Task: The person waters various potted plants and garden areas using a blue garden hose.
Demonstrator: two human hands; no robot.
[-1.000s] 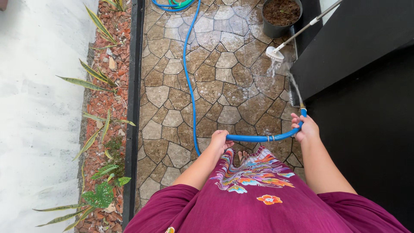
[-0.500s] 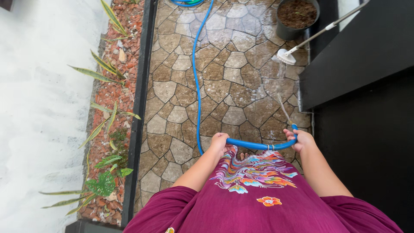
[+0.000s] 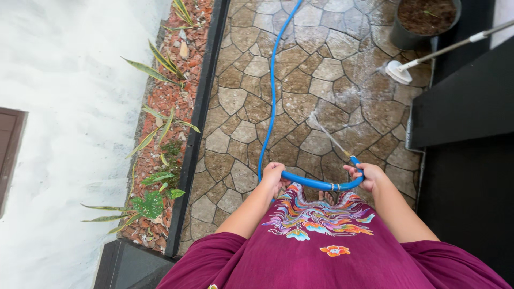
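Blue hose [image 3: 272, 96] runs down across the wet stone paving [image 3: 241, 123] and bends into a loop right in front of the person. The left hand [image 3: 274, 178] is closed around it where the loop turns, and the right hand [image 3: 368, 175] has a closed grip on the nozzle end, just beside the maroon shirt [image 3: 326, 246]. A thin jet of water [image 3: 329, 136] shoots from that end toward a white brush [image 3: 399, 71] near a dark pot [image 3: 423, 21].

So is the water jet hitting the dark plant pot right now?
No, the jet from the blue hose in the right hand lands on the stone paving, short of the pot.
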